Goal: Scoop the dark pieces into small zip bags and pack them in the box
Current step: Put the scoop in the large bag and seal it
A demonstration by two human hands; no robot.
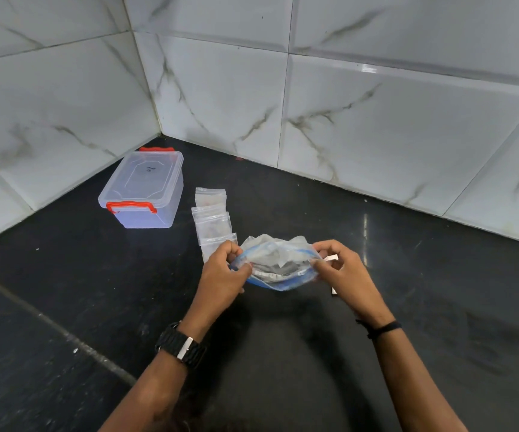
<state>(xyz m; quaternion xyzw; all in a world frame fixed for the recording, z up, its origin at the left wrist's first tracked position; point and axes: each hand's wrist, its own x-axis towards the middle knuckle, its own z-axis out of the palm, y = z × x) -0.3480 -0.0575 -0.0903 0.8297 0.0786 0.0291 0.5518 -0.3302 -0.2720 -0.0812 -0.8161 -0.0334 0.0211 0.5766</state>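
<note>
A large clear zip bag [278, 261] with a blue seal sits mid-counter, its mouth spread wide. Dark pieces [286, 269] show inside it. My left hand [223, 272] pinches the left end of the bag's rim. At the right end, my right hand [342, 269] pinches the rim and also holds a small pale object that I cannot identify. Three small zip bags [213, 218] lie in a row just beyond my left hand. The clear plastic box [144, 191] with red latches stands lid-on at the back left.
The black stone counter [96, 291] meets white marble-tiled walls [376, 120] that form a corner behind the box. A small pale item [334, 290] lies on the counter under my right hand.
</note>
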